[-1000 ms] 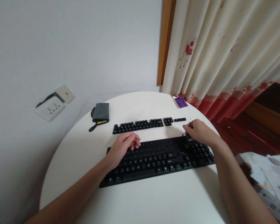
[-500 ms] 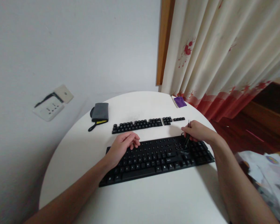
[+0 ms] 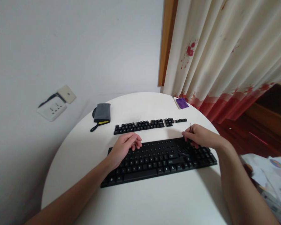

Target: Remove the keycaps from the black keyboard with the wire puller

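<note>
Both of my hands are on a black keyboard (image 3: 159, 161) that lies across the middle of a round white desk (image 3: 140, 203). My left hand (image 3: 124, 148) rests on the keys near the keyboard's upper left corner, fingers loosely curled and gripping nothing. My right hand (image 3: 199, 137) sits at the keyboard's upper right, over the far edge of the keys. Its fingers are pinched closed around a thin metal tool (image 3: 190, 125); only the tool's tip shows above my knuckles. Just beyond the keyboard, between my hands and the wall, loose black keycaps (image 3: 140, 125) lie in a row on the desk. Farther left is a grey pouch (image 3: 102, 112). A small purple object (image 3: 182, 102) lies at the desk's far edge, beside a cream curtain (image 3: 224, 56).
</note>
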`<state>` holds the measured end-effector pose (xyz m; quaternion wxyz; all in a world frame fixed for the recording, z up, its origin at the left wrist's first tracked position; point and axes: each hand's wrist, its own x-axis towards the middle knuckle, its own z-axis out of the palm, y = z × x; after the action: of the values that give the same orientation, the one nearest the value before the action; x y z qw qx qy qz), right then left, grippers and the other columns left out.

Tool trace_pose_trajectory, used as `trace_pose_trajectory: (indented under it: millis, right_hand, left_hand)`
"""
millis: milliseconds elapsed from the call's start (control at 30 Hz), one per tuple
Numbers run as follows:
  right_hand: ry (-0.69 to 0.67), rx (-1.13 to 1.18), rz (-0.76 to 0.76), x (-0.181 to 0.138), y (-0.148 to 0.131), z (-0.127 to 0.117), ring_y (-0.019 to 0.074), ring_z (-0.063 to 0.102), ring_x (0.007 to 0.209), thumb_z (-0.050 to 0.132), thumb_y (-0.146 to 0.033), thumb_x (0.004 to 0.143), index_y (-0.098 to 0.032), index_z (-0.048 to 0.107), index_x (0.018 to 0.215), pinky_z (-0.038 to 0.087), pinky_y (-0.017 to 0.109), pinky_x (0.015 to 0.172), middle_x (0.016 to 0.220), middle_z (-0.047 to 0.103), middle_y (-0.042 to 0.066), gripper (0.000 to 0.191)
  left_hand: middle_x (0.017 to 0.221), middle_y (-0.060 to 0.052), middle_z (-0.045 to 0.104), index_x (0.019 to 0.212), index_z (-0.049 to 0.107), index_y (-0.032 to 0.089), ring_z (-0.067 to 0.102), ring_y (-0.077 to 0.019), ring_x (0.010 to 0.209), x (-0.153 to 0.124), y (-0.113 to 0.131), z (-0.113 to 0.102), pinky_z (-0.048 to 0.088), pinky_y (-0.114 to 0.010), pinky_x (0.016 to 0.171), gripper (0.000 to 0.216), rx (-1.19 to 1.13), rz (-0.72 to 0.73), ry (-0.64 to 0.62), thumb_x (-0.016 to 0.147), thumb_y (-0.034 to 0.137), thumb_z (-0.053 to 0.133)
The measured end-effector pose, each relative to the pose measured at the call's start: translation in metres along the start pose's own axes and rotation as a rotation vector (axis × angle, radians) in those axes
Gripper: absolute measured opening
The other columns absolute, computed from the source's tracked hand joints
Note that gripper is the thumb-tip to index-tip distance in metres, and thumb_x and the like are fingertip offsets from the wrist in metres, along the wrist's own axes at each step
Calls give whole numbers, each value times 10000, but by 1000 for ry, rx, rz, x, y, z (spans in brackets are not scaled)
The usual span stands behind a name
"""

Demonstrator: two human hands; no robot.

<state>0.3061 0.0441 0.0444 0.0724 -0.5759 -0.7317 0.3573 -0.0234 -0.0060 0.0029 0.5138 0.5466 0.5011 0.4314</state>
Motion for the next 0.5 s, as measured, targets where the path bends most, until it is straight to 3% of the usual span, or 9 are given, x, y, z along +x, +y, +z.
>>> trace_pose_trajectory:
  millis: [133, 267, 500]
  right_hand:
    - [-71, 129, -19, 5, 15, -10, 134, 562, 425, 511, -497, 916, -158, 647, 703, 381, 223, 442, 499, 590, -3, 423]
    - [-100, 118, -29, 3, 11, -7, 139, 578, 450, 533, -499, 906, -166, 643, 719, 395, 224, 451, 511, 591, -5, 398]
    - [184, -325, 35, -15, -30, 16, 158, 621, 476, 455, -323, 946, -169, 602, 669, 418, 268, 536, 613, 666, 80, 350]
  left_hand:
    - [724, -67, 688, 814, 680, 148, 586, -148, 640, 0, 0, 0, 417, -259, 568, 330, 9, 1, -2, 929, 424, 542]
    - [724, -65, 689, 813, 681, 148, 587, -147, 640, 0, 0, 0, 415, -260, 567, 322, 11, 4, -4, 932, 412, 539]
    - [717, -63, 686, 819, 676, 138, 580, -142, 630, 0, 1, 0, 410, -252, 561, 315, 17, 10, -2, 922, 404, 541]
